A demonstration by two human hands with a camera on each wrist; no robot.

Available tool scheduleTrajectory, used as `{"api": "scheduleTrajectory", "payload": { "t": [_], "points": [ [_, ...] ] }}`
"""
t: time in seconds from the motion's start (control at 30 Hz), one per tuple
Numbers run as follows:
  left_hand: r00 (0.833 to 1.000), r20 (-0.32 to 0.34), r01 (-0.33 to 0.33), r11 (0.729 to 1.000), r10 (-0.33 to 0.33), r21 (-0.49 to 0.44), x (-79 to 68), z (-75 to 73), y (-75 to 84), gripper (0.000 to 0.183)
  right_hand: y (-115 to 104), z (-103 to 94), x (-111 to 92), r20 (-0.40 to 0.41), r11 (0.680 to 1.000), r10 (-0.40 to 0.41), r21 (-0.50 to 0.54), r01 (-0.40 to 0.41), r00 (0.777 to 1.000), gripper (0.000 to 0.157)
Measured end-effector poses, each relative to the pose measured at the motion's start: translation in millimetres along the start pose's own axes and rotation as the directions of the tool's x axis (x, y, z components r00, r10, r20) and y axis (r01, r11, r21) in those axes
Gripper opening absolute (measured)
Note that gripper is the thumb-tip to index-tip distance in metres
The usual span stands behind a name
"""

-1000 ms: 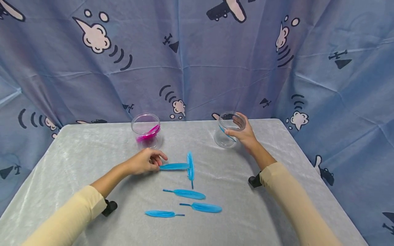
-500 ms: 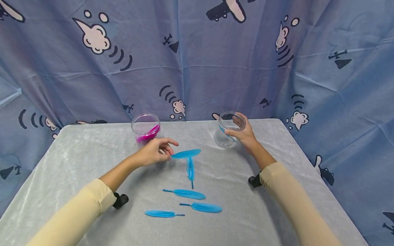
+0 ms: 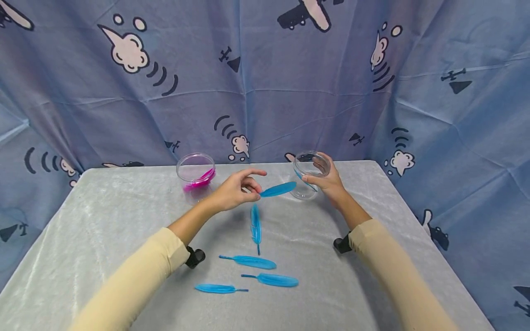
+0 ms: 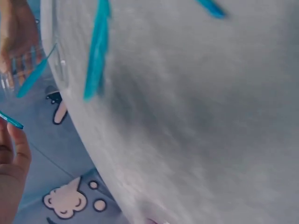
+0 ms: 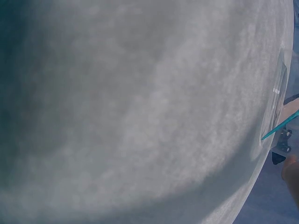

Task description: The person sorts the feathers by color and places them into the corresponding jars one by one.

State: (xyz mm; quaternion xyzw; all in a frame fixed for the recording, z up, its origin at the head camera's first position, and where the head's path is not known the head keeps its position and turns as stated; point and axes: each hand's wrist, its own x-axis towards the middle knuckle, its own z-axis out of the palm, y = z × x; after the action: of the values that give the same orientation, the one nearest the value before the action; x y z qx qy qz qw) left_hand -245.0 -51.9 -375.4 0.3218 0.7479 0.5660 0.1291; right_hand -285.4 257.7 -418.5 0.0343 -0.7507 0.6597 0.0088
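Note:
Between thumb and finger, my left hand (image 3: 236, 189) pinches one end of a blue feather (image 3: 279, 189), held above the table with its far tip close to a clear jar. My right hand (image 3: 330, 178) grips that clear jar (image 3: 303, 191) round its right side; a single blue feather (image 4: 33, 78) leans inside it. Below the left hand, one blue feather (image 3: 256, 225) lies pointing away from me. Nearer the front lie three more: an upper feather (image 3: 254, 262), a middle feather (image 3: 277, 280) and a lower feather (image 3: 215, 288).
A second clear jar (image 3: 195, 166) holding magenta feathers (image 3: 200, 180) stands at the back left, just behind the left wrist. The grey cloth-covered table (image 3: 352, 294) ends at a blue patterned curtain (image 3: 265, 92).
My left hand has lifted the pinched feather off the upright-lying one and carried it right and away from me, toward the jar. The right hand and its jar have stayed in place.

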Motion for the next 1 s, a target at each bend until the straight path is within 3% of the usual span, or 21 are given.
{"api": "scheduleTrajectory", "payload": {
  "t": [0.43, 1.0],
  "points": [
    [0.991, -0.133, -0.022, 0.999, 0.018, -0.025, 42.4, 7.6, 17.0, 0.051, -1.5, 1.9, -0.7, -0.012, 1.0, -0.003, 0.019, 0.003, 1.0, 0.089],
    [0.966, -0.26, -0.038, 0.995, 0.013, -0.094, 74.6, 14.9, 27.4, 0.049, 3.2, 0.4, 1.9, -0.013, 1.0, 0.016, 0.002, -0.016, 1.0, 0.097]
  ]
}}
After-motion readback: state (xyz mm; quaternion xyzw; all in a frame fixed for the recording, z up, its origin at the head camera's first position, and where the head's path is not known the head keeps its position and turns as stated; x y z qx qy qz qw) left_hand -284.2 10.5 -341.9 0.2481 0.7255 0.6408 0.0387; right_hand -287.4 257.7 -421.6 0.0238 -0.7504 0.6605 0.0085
